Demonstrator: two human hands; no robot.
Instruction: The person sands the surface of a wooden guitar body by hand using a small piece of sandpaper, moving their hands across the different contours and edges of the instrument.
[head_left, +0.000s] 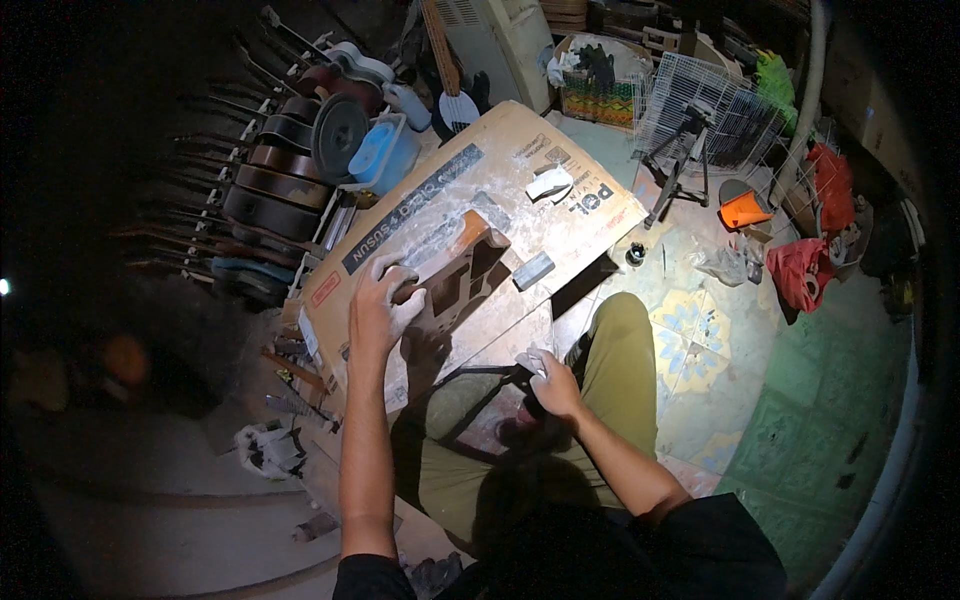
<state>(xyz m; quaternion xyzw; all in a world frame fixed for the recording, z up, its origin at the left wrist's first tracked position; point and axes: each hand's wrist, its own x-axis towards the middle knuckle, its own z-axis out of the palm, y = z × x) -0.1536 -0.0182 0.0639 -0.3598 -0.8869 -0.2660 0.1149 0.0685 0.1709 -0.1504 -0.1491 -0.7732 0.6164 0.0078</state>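
My left hand (383, 292) is dusted with pale powder. Its fingers curl around the near left end of a brown wooden piece (447, 293) with dark cut-outs, tilted up over a cardboard sheet (400, 215). An orange-brown patch shows at the far end of the piece. Over my lap, my right hand (549, 382) is closed, its fingers bent together and whitish with dust; what they hold, if anything, is hidden. A grey rectangular block (533, 270) lies on the cardboard to the right of the wooden piece. Beyond it rests a crumpled white scrap (549, 184).
Several guitars (275, 195) stand in a rack at the left, beside a blue plastic tub (385, 158). A wire cage (700, 95), a black tripod (680, 165) and an orange cup (744, 210) are at the far right. A small dark jar (635, 253) stands on the tiles.
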